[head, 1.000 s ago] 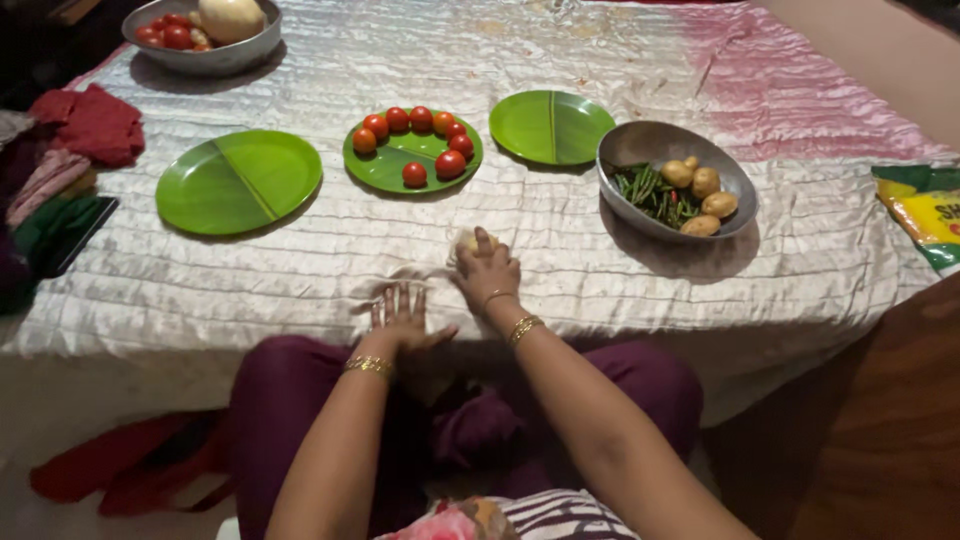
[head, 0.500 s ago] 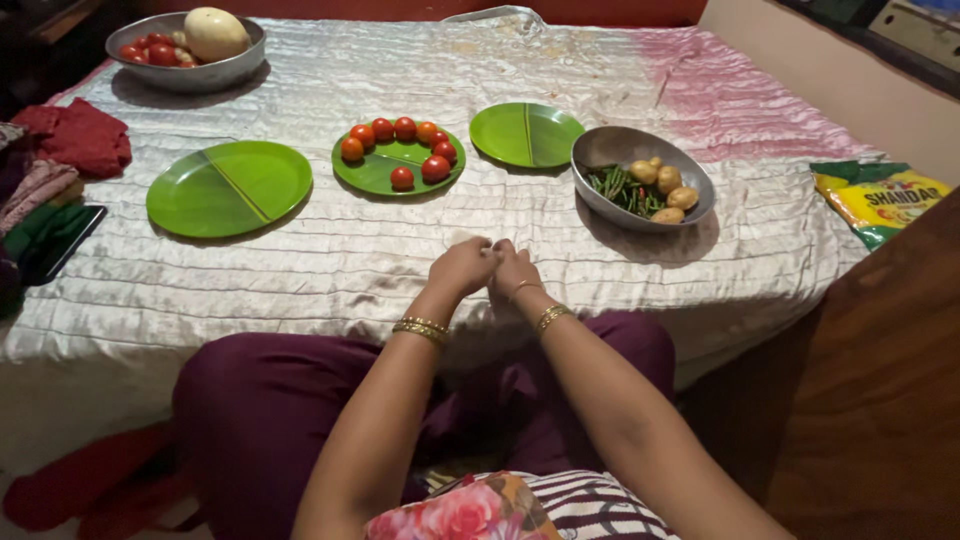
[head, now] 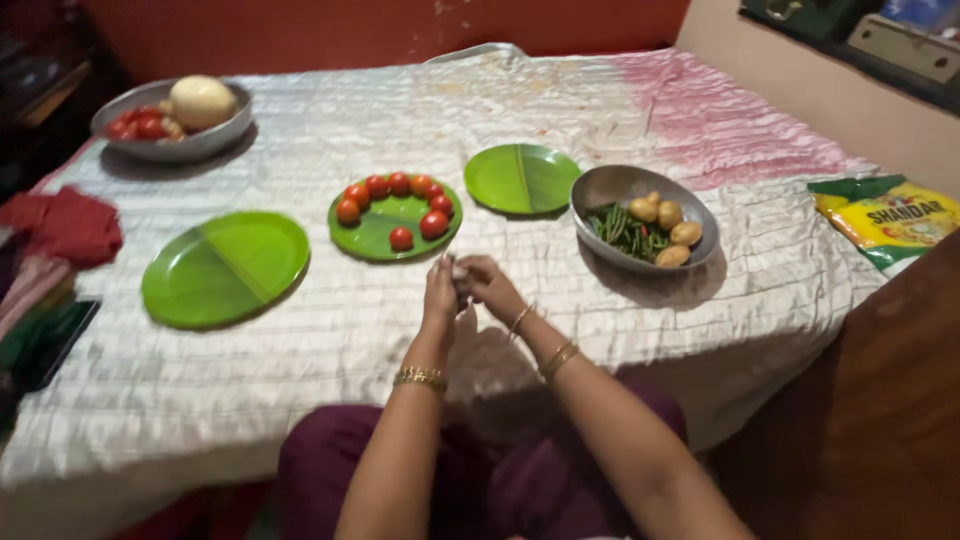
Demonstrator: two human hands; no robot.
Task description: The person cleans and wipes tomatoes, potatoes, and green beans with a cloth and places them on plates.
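Meeting above the near edge of the bed (head: 300,400), the left hand (head: 441,293) and the right hand (head: 483,281) touch each other, fingers curled around a small pale item (head: 455,271) pressed between them. What the item is cannot be told: only a sliver shows between the fingers. Both hands are closed on it, held just above the silver quilted cover, not resting on it. Each wrist carries gold bangles.

Layout on the bed:

- Centre, just beyond the hands: a green plate (head: 385,232) with red tomatoes (head: 401,238) set in an arc along its far rim, and two more near its near rim.
- Left of it: a larger green plate (head: 225,267), bare.
- Right of the centre plate, slightly farther off: a third green plate (head: 520,178), bare.
- Right of that, just beside it: a steel bowl (head: 610,185) holding green beans (head: 620,228) on its left side and potatoes (head: 665,225) on its right.
- Far left corner: a second steel bowl (head: 190,147) with tomatoes and one large pale round vegetable (head: 202,101).
- Right edge: a yellow and green packet (head: 890,220), lying flat.
- Left edge: folded cloths (head: 60,228), red on top, partly off the bed.

The person's lap, in purple cloth, lies below the near edge.
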